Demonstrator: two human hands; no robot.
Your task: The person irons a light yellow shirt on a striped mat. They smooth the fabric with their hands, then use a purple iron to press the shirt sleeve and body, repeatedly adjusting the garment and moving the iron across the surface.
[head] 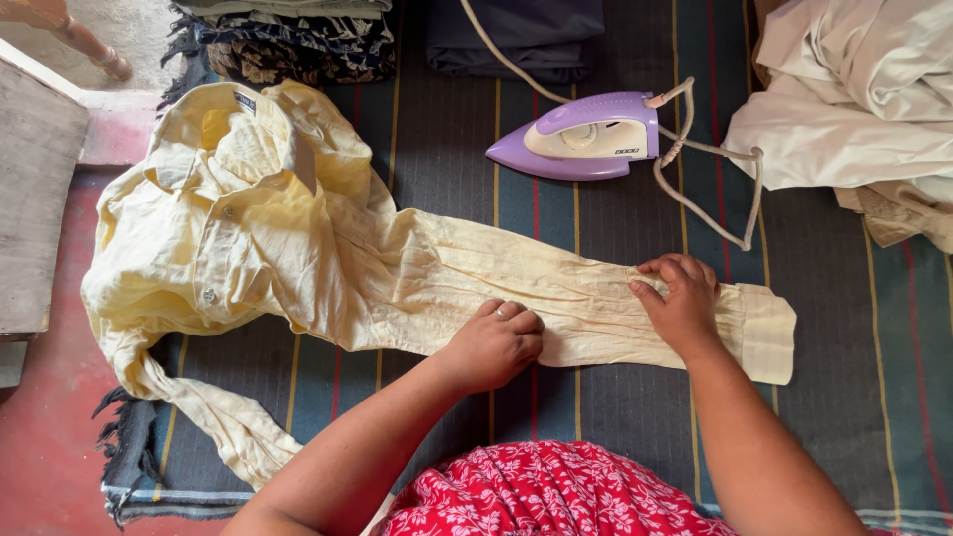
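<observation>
While the pale yellow shirt (248,228) lies bunched at its collar end, one sleeve (556,298) is stretched flat across the striped mat (844,377), running from the shirt body out to the cuff (766,333). The left hand (493,344) rests curled, fingers folded under, pressing the sleeve's near edge at mid-length; it grips nothing. The right hand (683,303) lies palm down near the cuff, fingers loosely bent on the cloth, holding nothing. Judged from this placement, both hands pin the sleeve taut and flat. Beyond the sleeve, just apart from it, a purple iron (586,139) sits with its cord (715,189) looping toward the cuff end. Bare mat remains between iron and sleeve. White cloth (854,99) lies beyond the cuff; folded garments (298,35) lie beyond the collar.
</observation>
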